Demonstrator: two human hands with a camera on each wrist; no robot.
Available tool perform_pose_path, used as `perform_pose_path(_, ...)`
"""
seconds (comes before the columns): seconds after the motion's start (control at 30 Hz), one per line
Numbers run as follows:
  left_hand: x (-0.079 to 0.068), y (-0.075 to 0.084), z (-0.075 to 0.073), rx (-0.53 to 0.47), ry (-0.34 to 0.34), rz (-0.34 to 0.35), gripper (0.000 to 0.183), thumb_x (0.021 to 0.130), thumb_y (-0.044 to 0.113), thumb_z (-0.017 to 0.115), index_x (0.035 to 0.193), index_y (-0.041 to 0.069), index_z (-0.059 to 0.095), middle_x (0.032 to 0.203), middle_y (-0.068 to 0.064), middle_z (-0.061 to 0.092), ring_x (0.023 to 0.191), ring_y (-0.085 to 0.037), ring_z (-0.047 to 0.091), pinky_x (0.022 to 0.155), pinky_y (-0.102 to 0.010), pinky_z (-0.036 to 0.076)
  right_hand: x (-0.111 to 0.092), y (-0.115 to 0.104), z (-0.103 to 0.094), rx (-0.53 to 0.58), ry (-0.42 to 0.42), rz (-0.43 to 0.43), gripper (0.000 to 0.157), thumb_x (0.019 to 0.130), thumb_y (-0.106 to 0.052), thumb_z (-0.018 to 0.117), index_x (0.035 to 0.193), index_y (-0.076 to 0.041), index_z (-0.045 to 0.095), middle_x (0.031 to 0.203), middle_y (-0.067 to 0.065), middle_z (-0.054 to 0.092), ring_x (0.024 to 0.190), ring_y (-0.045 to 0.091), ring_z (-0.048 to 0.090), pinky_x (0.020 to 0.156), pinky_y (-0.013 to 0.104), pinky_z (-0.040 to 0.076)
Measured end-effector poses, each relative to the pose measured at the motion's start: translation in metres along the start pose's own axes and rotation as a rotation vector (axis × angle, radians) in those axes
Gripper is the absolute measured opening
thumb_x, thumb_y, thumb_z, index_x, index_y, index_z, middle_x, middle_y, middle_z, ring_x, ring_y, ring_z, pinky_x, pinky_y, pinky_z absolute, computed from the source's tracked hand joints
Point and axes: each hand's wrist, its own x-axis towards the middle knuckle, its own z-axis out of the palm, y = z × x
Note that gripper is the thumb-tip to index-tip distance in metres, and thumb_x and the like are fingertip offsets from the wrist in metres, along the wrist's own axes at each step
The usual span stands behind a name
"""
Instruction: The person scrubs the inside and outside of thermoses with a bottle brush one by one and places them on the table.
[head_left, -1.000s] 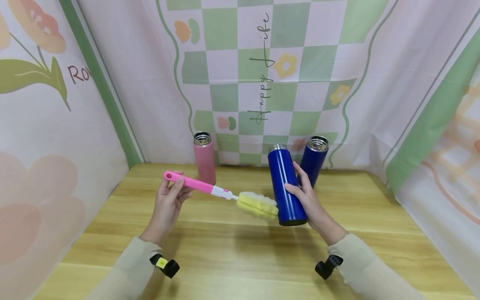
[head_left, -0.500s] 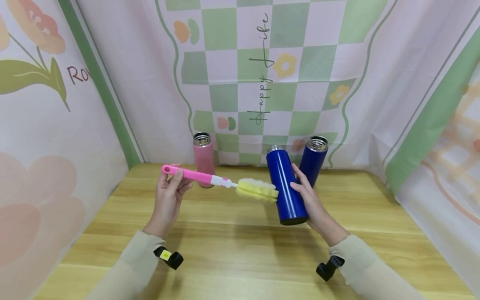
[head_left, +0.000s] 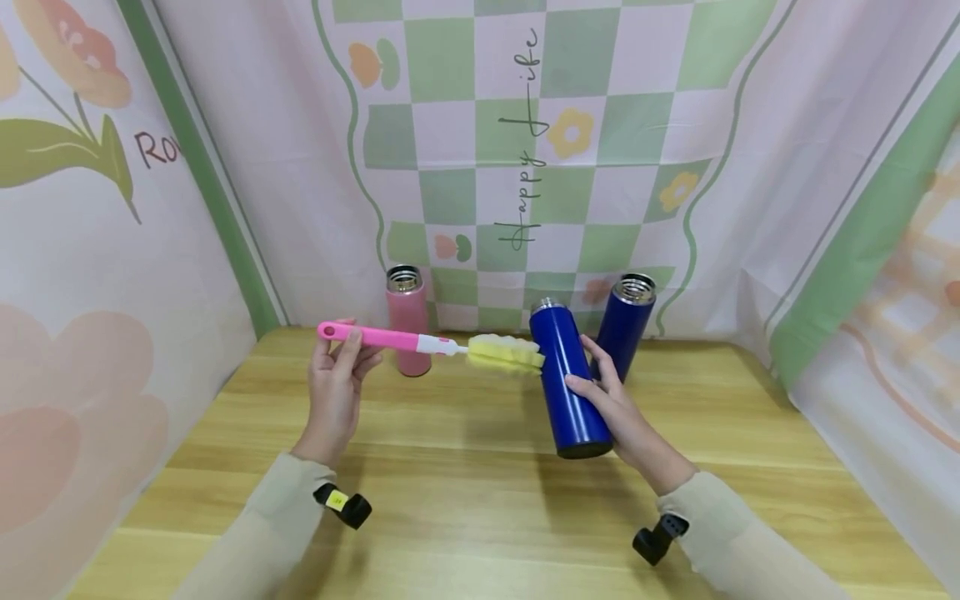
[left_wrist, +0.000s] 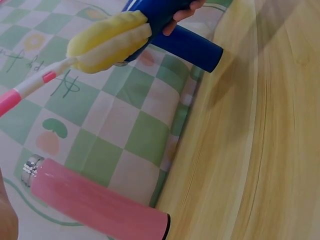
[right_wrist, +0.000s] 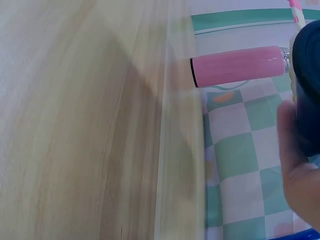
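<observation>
My left hand (head_left: 335, 398) pinches the pink handle of a sponge bottle brush (head_left: 382, 337) between thumb and fingers. The brush points right, and its yellow and white sponge head (left_wrist: 107, 42) overlaps the side of a dark blue thermos bottle (head_left: 567, 383) in the head view. Wrapped round that bottle is my right hand (head_left: 622, 410), thumb on the near side. The bottle is held tilted, its steel neck leaning up and away, its black base toward me. In the right wrist view only the bottle's dark base (right_wrist: 309, 60) and lower side show beside my thumb.
An uncapped pink thermos bottle (head_left: 409, 325) stands upright at the back left of the wooden table (head_left: 465, 517). Another uncapped blue thermos bottle (head_left: 627, 321) stands behind my right hand. A checkered cloth (head_left: 510, 192) hangs along the table's back edge.
My left hand has raised the bottle brush, its sponge head swinging up along the blue bottle's side toward the neck. The held bottle has dipped slightly; both standing bottles have stayed put.
</observation>
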Motion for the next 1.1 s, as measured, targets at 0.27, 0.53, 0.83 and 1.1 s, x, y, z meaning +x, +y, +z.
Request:
perform_pose_path(0.27, 0.0027, -0.0031, 0.0013, -0.006, 0.041, 0.041, 0.027, 0.102, 0.021, 0.06, 0.123, 0.007, 0.053, 0.101, -0.007, 0.067, 0.09, -0.016, 0.072, 0.079, -0.025, 0.061, -0.0037, -0.0039, 0.0032, 0.018, -0.025, 0.037, 0.07, 0.105, -0.04, 0.041, 0.161, -0.029, 0.001, 0.152, 0.025, 0.026, 0.118, 0.04, 0.048, 0.088, 0.037, 0.052)
perform_pose_path(0.53, 0.0026, -0.0066, 0.0018, 0.008, 0.086, 0.046, 0.034, 0.103, 0.023, 0.059, 0.128, 0.004, 0.049, 0.107, -0.007, 0.066, 0.095, -0.016, 0.071, 0.079, -0.023, 0.06, -0.0032, -0.003, 0.0044, 0.034, -0.053, 0.005, 0.067, 0.106, -0.034, 0.039, 0.162, -0.028, 0.001, 0.155, 0.025, 0.021, 0.117, 0.037, 0.05, 0.09, 0.039, 0.051)
perform_pose_path(0.83, 0.0013, -0.0087, 0.0028, 0.014, 0.088, 0.03, 0.032, 0.103, 0.025, 0.058, 0.128, 0.008, 0.049, 0.107, -0.006, 0.066, 0.097, -0.016, 0.071, 0.079, -0.023, 0.06, -0.0033, -0.0066, 0.0036, 0.009, -0.04, 0.035, 0.064, 0.106, -0.03, 0.03, 0.16, -0.041, -0.002, 0.165, 0.008, -0.004, 0.128, 0.045, 0.037, 0.094, 0.038, 0.043)
perform_pose_path(1.1, -0.0008, -0.0076, 0.0033, 0.02, 0.071, -0.013, 0.025, 0.103, 0.024, 0.057, 0.125, 0.012, 0.052, 0.108, -0.006, 0.067, 0.097, -0.016, 0.071, 0.08, -0.023, 0.06, -0.0039, -0.0043, 0.0, 0.021, -0.042, -0.061, 0.072, 0.104, -0.029, 0.044, 0.161, -0.035, 0.001, 0.16, 0.014, 0.011, 0.124, 0.042, 0.039, 0.091, 0.039, 0.049)
